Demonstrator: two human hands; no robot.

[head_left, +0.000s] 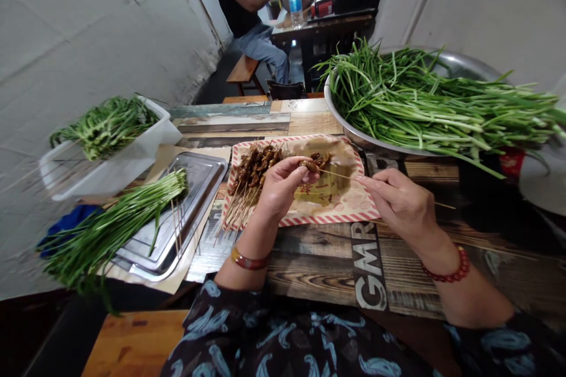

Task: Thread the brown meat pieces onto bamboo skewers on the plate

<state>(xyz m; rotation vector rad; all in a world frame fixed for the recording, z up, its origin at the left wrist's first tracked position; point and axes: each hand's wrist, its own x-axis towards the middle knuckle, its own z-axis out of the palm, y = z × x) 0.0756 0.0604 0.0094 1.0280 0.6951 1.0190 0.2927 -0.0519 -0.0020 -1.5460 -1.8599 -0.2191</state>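
Note:
Above a paper-lined tray with a red-and-white striped edge (349, 212), my left hand (283, 185) pinches a glossy brown piece of food (308, 165). My right hand (400, 197) grips a thin bamboo skewer (338, 175) by its shaft, its far end reaching the brown piece; whether it pierces the piece is hidden by my fingers. A pile of loaded skewers (256, 168) lies at the tray's left, their bare sticks pointing toward me. A few loose brown pieces (322, 159) rest on the wet paper just beyond my left fingertips.
A large metal basin (338, 109) heaped with green chives (424, 106) stands at the right. On the left are a white container (145, 141) of skewered greens (110, 123) and a metal tray (198, 171) under a chive bundle (145, 203). Beyond, a person (239, 0) sits at another table.

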